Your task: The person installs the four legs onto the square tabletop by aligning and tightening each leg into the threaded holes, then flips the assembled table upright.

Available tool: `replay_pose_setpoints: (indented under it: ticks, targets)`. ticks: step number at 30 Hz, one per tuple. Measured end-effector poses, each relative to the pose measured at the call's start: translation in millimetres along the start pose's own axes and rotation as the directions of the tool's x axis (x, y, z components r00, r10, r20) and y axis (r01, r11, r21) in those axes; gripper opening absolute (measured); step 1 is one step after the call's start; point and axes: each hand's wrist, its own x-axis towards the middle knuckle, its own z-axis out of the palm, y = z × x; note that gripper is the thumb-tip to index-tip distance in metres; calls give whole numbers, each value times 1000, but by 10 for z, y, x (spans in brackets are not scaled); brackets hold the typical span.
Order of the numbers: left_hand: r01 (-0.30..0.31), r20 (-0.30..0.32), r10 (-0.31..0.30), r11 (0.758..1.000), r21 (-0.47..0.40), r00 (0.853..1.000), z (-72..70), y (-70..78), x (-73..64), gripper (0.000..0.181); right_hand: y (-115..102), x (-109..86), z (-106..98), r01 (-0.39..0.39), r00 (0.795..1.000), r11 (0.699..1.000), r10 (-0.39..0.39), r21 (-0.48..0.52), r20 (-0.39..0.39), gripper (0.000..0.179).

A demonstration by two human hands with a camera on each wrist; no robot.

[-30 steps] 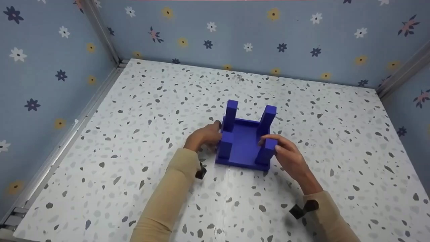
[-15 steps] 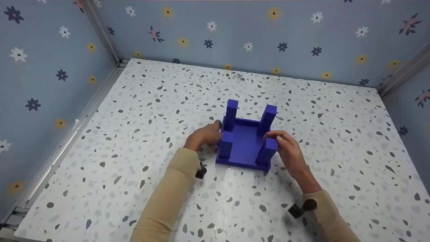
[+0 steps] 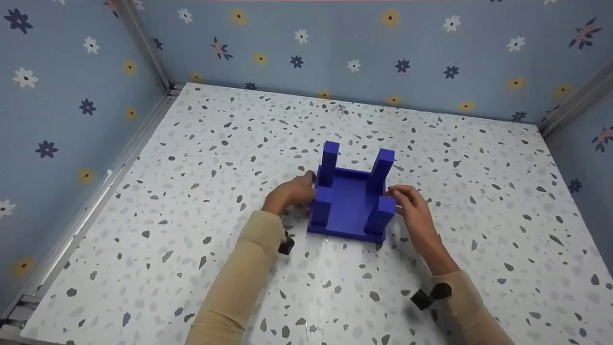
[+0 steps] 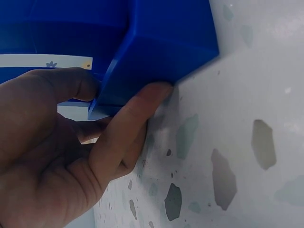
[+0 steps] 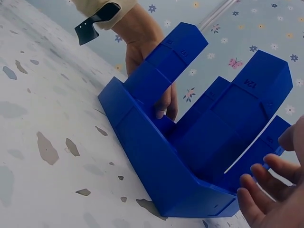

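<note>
A blue piece shaped like a small upturned table (image 3: pixel 349 206) stands on the speckled surface, with its square posts pointing up from a rimmed base. My left hand (image 3: pixel 292 194) holds it at the left side. In the left wrist view, the thumb (image 4: pixel 78 85) lies against the blue edge and a finger (image 4: pixel 137 107) reaches under it, close to the surface. To the right of the piece is my right hand (image 3: pixel 416 220), fingers loosely bent near the front right post (image 3: pixel 381 215) and nothing in its grasp. The right wrist view shows small raised numbers on the posts.
The white speckled tabletop (image 3: pixel 215 158) extends around the piece. Flowered blue panels (image 3: pixel 354 43) stand at the back and sides, with a metal frame strip (image 3: pixel 143 48) in the left corner. A black wrist mount (image 3: pixel 431 296) hangs at the right sleeve.
My right hand has let go of the front right post and drawn away to the right, its fingers coming out from inside the piece. The left hand and the blue piece stay where they were.
</note>
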Motion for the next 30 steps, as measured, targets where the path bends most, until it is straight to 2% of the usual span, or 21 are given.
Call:
replay_pose_setpoints:
  ticks: [11,18,24,30]
  targets:
    - [8,-4,-8,1000,5,1000,10,-3,26,62,44,52,4,-129,992,989,129,-76,-7,36]
    - [5,-9,-5,1000,13,1000,7,-1,23,56,57,75,1,-140,990,985,142,-100,7,37]
    - [5,-9,-5,1000,15,1000,9,-4,6,63,91,81,10,-168,985,973,172,-159,17,42]
    - [-1,-14,2,999,38,1000,-3,9,-27,67,110,101,17,-163,985,969,172,-186,32,47]
